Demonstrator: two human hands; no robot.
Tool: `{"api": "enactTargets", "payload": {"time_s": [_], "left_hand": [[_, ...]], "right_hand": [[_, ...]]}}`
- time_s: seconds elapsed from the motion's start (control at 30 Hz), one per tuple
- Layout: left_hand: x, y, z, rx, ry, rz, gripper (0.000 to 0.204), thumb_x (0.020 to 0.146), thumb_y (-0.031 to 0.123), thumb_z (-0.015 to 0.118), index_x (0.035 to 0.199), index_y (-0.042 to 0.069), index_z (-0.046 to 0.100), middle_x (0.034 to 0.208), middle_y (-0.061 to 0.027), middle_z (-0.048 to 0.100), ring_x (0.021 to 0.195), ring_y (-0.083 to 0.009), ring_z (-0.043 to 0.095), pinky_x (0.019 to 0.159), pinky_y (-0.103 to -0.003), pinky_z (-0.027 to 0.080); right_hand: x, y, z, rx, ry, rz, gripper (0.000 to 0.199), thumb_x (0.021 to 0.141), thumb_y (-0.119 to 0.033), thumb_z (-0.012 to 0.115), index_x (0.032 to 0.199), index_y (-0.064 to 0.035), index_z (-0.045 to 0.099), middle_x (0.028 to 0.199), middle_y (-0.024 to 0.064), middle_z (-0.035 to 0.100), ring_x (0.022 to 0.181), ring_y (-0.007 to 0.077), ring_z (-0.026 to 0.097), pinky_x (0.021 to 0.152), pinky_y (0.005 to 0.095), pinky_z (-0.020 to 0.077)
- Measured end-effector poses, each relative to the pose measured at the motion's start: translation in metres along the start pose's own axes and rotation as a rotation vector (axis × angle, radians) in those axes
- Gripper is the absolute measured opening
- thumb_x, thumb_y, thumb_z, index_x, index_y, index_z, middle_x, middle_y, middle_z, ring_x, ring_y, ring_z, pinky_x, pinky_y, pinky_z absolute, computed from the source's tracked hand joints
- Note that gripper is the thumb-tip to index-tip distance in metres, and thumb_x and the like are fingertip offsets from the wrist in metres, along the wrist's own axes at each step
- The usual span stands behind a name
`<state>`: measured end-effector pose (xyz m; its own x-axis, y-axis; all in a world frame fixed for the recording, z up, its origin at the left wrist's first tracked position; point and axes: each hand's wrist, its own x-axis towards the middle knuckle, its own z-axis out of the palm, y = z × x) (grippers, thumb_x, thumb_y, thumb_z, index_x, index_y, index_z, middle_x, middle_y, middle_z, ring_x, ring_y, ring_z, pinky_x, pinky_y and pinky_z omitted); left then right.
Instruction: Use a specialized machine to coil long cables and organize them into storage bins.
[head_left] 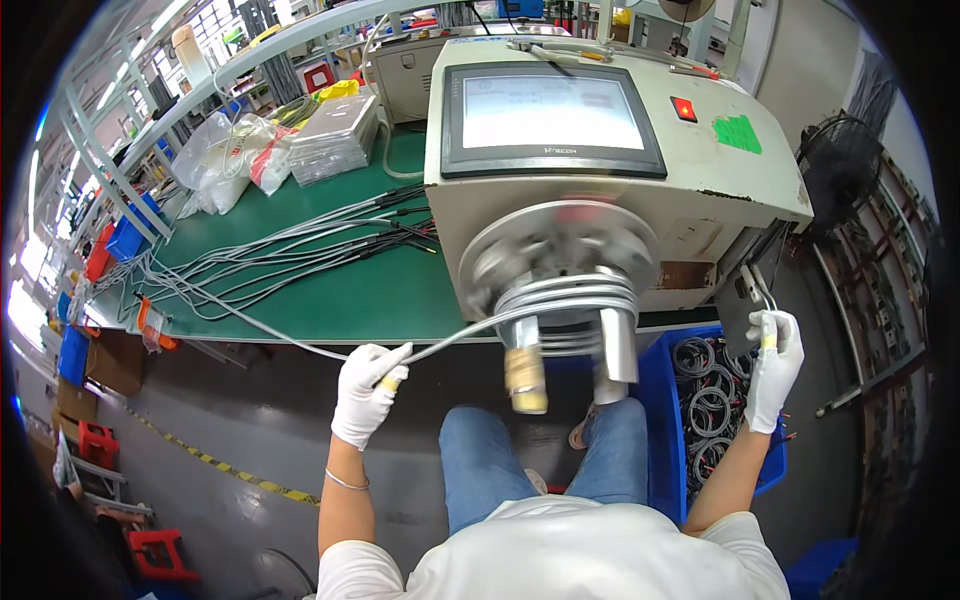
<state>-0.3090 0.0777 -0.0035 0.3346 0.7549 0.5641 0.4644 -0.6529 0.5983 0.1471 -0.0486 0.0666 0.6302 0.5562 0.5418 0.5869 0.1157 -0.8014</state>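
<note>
I sit in front of a beige winding machine with a touch screen on its sloped top. Its round metal disc carries posts that blur with motion, and a grey cable is coiled around them. My left hand, in a white glove, pinches the grey cable where it runs from the table toward the disc. My right hand, also gloved, grips a small lever or switch on the machine's right side.
Several long grey cables lie spread on the green table. Plastic bags and stacked packets sit at the back left. A blue bin with coiled cables stands by my right knee. A black fan stands at the right.
</note>
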Motion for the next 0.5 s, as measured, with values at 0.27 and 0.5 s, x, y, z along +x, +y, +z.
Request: {"api": "enactTargets", "payload": {"time_s": [0.27, 0.5], "left_hand": [[0.001, 0.007, 0.010, 0.098, 0.006, 0.091, 0.029, 0.081, 0.007, 0.066, 0.109, 0.006, 0.068, 0.074, -0.0061, 0.058, 0.067, -0.0188, 0.055, 0.061, -0.029, 0.044], [0.000, 0.014, 0.013, 0.077, 0.067, 0.117, 0.028, 0.082, 0.014, 0.068, 0.108, 0.003, 0.067, 0.073, -0.0064, 0.058, 0.065, -0.0180, 0.055, 0.060, -0.028, 0.044]], "right_hand": [[-0.002, 0.005, 0.000, -0.018, -0.008, 0.016, 0.017, 0.094, -0.015, 0.054, 0.087, -0.0007, 0.060, 0.083, 0.0023, 0.061, 0.068, 0.0076, 0.050, 0.069, 0.0222, 0.0400], [-0.003, 0.012, -0.005, 0.008, 0.017, 0.035, 0.017, 0.094, -0.016, 0.055, 0.087, -0.0007, 0.059, 0.083, 0.0021, 0.060, 0.069, 0.0079, 0.050, 0.069, 0.0226, 0.0400]]}}
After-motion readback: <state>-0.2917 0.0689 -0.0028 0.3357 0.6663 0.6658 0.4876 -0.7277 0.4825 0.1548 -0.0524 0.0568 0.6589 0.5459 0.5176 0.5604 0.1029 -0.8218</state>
